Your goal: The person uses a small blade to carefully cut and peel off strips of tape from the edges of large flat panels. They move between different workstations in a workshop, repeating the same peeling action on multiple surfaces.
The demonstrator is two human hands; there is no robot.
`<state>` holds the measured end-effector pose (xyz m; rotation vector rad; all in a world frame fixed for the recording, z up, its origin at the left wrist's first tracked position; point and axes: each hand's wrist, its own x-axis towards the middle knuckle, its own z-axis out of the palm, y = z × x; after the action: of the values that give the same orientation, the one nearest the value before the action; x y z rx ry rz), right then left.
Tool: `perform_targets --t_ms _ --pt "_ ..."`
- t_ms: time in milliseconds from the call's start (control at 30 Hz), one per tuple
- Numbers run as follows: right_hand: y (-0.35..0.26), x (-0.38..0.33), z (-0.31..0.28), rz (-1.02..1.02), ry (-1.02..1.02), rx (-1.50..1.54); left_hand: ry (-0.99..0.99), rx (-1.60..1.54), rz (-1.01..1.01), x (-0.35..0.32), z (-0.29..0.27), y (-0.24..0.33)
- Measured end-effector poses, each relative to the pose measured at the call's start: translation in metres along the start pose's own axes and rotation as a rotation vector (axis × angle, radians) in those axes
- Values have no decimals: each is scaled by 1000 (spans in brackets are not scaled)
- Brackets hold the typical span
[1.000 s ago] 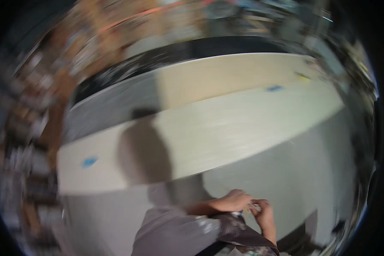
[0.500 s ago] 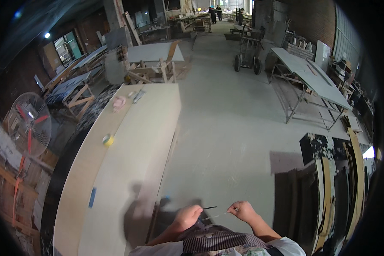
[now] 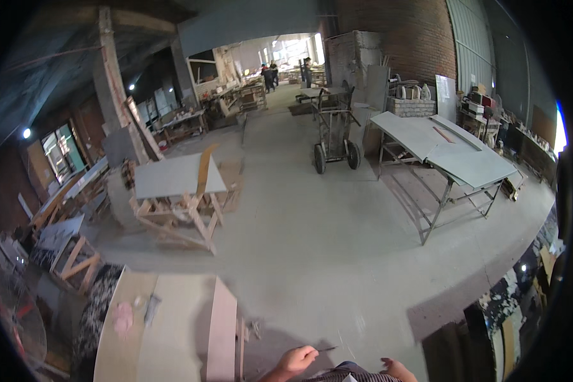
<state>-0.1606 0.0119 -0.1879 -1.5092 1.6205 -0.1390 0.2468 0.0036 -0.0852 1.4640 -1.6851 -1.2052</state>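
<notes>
I have the left hand low in view, its fingers closed around a thin dark rod that pokes out to the right, over the bare concrete floor. The right hand sits well apart from it at the bottom edge, partly cut off; I cannot tell whether its fingers grip anything. Just to the left of the hands, I see a long pale board with a pinkish side face, and on top lie a crumpled pink cloth and, beside it, a grey tool too blurred for me to identify. A round caged fan stands at the far left. Beyond that, I make out a wooden trestle bearing a white panel, with a curved brown strip across its right end. To the right, a metal-legged table carries pale sheets, and a two-wheeled hand truck stands upright near mid-floor. Farthest off, I see people in dark clothes near a bright opening.
</notes>
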Motion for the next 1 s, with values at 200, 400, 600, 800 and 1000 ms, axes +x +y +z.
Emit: perform_targets --t_ms 200,400,600,800,1000 --pt "-25 225 -51 269 257 -50 216 99 115 189 -84 -36" --pt "-227 467 -101 -403 104 -119 205 170 -154 341 -186 -14" --pt "-548 611 -138 -886 -593 -270 334 116 -312 482 -289 -80" --pt "-681 759 -161 -815 -598 -330 315 44 -248 670 -404 -174" --pt "-735 931 -217 -786 -429 -313 138 129 -148 862 -528 -152"
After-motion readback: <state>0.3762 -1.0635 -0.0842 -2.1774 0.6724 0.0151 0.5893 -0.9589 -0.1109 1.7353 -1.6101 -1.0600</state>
